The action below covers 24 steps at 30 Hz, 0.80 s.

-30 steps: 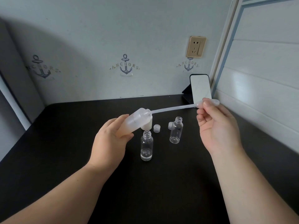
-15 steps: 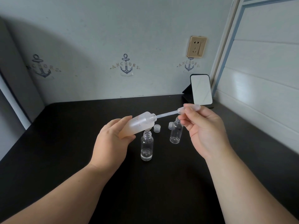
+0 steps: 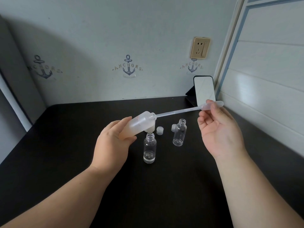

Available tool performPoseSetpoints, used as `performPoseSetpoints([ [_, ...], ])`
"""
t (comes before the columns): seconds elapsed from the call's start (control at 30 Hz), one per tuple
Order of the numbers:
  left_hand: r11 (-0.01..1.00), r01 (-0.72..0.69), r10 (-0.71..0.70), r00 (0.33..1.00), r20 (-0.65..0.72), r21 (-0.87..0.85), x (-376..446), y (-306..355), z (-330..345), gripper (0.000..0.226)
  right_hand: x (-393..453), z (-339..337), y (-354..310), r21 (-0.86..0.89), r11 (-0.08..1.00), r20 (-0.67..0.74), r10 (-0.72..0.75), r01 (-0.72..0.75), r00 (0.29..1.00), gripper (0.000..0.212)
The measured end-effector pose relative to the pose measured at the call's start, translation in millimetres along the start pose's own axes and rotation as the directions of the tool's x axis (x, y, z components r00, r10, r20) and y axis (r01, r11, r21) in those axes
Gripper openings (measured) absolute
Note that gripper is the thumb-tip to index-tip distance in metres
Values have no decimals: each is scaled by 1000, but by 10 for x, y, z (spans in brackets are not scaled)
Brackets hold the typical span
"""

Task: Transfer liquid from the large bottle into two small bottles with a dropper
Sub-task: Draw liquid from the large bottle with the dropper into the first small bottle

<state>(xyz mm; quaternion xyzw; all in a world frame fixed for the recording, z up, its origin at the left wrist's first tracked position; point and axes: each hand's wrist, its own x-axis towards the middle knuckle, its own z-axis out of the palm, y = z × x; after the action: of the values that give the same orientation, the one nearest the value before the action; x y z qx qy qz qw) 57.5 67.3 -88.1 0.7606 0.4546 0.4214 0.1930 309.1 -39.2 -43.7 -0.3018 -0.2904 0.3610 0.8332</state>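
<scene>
My left hand [image 3: 111,143] grips the large frosted bottle [image 3: 139,125], tilted with its open mouth pointing up and right. My right hand [image 3: 218,129] pinches the bulb of a clear plastic dropper [image 3: 181,111], whose tip sits at the bottle's mouth. Below stands a small clear bottle [image 3: 149,148] with a little liquid at its bottom. A second small clear bottle [image 3: 179,132] stands to its right, between my hands, and looks empty. Both are uncapped.
A large white cap [image 3: 150,128] and two small clear caps [image 3: 159,130] [image 3: 173,127] lie behind the small bottles on the black table [image 3: 164,186]. A phone [image 3: 204,90] leans on a stand at the back right, beside the white wall panel.
The dropper went deep into the large bottle half a second ago; now my right hand has drawn it back out to the right, leaving only the tip at the mouth.
</scene>
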Motion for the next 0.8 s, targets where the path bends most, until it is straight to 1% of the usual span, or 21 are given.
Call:
performPoseSetpoints([
  [0.2, 999, 35, -37, 999, -34, -40, 2, -3, 3, 57, 21, -37, -28, 44, 999, -64, -5, 8, 998, 21],
  [0.27, 998, 45, -47, 998, -39, -44, 4, 2, 0, 55, 26, -42, -40, 81, 997, -98, -5, 13, 995, 20],
  [0.37, 995, 54, -56, 998, -25, -79, 7, 17, -12, 45, 35, -45, -57, 137, 990, -133, -8, 27, 991, 12],
  [0.43, 991, 68, -70, 997, -15, -116, 14, 24, -19, 39, 40, -50, -64, 147, 989, -141, -10, 30, 990, 13],
  [0.53, 978, 112, -112, 994, 9, -175, 21, 30, -25, 35, 42, -58, -73, 161, 987, -147, 7, 17, 989, 21],
  [0.63, 965, 135, -133, 991, 22, -226, 13, 28, -19, 34, 40, -59, -76, 183, 983, -155, 20, 8, 988, 17],
  [0.7, 955, 150, -149, 989, 26, -255, 15, 38, -13, 34, 46, -61, -77, 165, 986, -150, 17, 8, 989, 21],
  [0.8, 945, 189, -187, 982, 34, -265, 31, 43, -3, 47, 53, -57, -74, 164, 986, -146, 24, 1, 989, 23],
])
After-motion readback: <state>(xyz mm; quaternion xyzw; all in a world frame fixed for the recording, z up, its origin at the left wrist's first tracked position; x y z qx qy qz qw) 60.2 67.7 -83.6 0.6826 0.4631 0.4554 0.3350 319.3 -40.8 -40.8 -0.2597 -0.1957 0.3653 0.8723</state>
